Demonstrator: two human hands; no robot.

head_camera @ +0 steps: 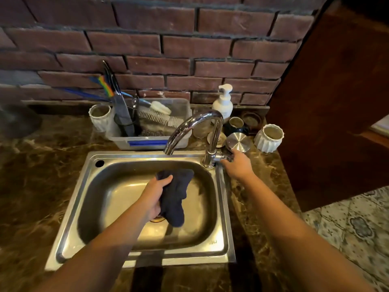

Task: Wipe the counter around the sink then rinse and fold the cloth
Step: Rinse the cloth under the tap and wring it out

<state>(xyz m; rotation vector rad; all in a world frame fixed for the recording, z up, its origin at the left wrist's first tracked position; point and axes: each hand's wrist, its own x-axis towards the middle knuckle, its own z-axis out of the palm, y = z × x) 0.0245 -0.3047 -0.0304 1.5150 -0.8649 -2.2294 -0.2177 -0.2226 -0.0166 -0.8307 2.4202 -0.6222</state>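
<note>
A red-brown brick wall (pixel 147 45) backs a dark marbled stone bench (pixel 35 186), with a patterned tile floor (pixel 353 224) at the right. Set into the bench is a stainless steel sink (pixel 221 207), its chrome gooseneck faucet (pixel 195 127) arching over the basin from the right rear corner. Behind the sink stands a clear plastic tub (pixel 179 144) holding brushes and knives, with a white soap pump bottle (pixel 223 102) and ribbed white cups (pixel 269 138) nearby. The left hand (pixel 155 194) holds a dark navy cloth (pixel 175 199) over the basin, fingers curled tight around its bunched upper part while the rest hangs down above the drain. The right hand (pixel 237 165) reaches to the faucet handle (pixel 223 157), fingers closed around it.
</note>
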